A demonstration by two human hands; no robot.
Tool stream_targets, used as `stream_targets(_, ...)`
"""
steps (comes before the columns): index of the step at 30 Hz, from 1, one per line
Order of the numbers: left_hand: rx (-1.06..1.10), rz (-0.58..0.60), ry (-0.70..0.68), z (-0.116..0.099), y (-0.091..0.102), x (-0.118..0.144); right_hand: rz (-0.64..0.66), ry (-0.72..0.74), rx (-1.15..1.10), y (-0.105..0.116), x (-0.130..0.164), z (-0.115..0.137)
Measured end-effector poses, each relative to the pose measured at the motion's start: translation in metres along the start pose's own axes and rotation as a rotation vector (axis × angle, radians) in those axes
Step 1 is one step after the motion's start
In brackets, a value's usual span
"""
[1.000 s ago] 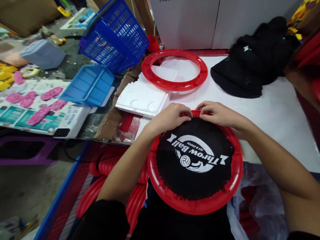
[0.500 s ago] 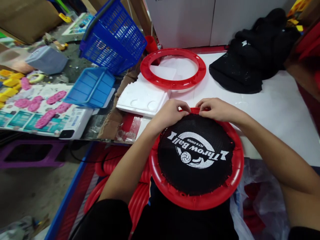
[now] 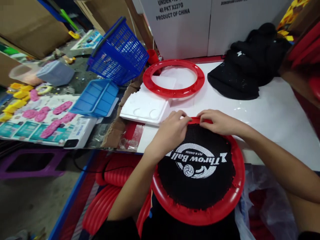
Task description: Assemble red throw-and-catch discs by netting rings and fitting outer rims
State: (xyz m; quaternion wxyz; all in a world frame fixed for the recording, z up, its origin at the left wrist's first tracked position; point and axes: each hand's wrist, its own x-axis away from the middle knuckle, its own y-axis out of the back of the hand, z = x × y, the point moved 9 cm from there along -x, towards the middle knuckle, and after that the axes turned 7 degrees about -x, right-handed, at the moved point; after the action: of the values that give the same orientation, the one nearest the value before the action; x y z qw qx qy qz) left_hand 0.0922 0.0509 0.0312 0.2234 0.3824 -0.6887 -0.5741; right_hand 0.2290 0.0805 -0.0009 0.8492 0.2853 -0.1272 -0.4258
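Round red plastic hoop [image 3: 212,213] with black printed mesh [image 3: 197,173] overhangs near edge of white table [image 3: 275,110]. Left hand [image 3: 170,133] and right hand [image 3: 218,121] fingers curled, pinching mesh at hoop's far rim.

The white tabletop [image 3: 275,110] holds a few things. An empty red ring [image 3: 174,78] lies flat near the back, just in front of two white boxes [image 3: 180,26]. A pile of black cloth [image 3: 247,63] sits to the right of the ring. A white foam tray [image 3: 144,107] lies by the left edge, and the ring partly rests on it. The red hoop with black net [image 3: 200,173] leans on the near edge.
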Motion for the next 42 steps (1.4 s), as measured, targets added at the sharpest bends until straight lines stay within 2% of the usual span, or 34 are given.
stream_targets(3,0.119,0.076,-0.213,-0.017,-0.010,-0.014,-0.051,-0.007,-0.057,-0.001,-0.002,-0.004)
stream_targets(5,0.164,0.113,-0.234,-0.015,-0.015,-0.023,-0.045,-0.021,-0.109,0.001,-0.004,-0.010)
stream_targets(9,0.174,0.143,-0.209,-0.007,-0.017,-0.029,0.000,-0.060,-0.111,0.004,-0.020,-0.021)
stream_targets(13,0.062,0.191,-0.175,-0.007,-0.018,-0.020,0.075,-0.088,-0.108,0.000,-0.032,-0.025)
stream_targets(17,-0.091,0.246,-0.048,0.006,-0.014,-0.007,-0.014,-0.051,-0.140,0.008,-0.016,-0.018)
stream_targets(20,-0.070,0.281,-0.014,0.013,-0.008,-0.005,-0.031,0.053,-0.106,0.007,-0.001,-0.002)
stream_targets(25,0.161,0.246,-0.169,0.008,0.000,-0.015,0.055,0.186,-0.093,-0.016,0.001,0.020)
stream_targets(29,0.287,0.270,-0.213,0.011,-0.009,-0.016,0.039,0.200,-0.097,-0.023,-0.003,0.022)
stream_targets(37,0.427,0.183,-0.099,0.024,-0.025,-0.023,-0.008,0.038,-0.244,-0.012,-0.004,0.006)
stream_targets(42,0.435,0.110,-0.007,0.027,-0.027,-0.025,-0.032,0.024,-0.099,-0.012,-0.010,0.006)
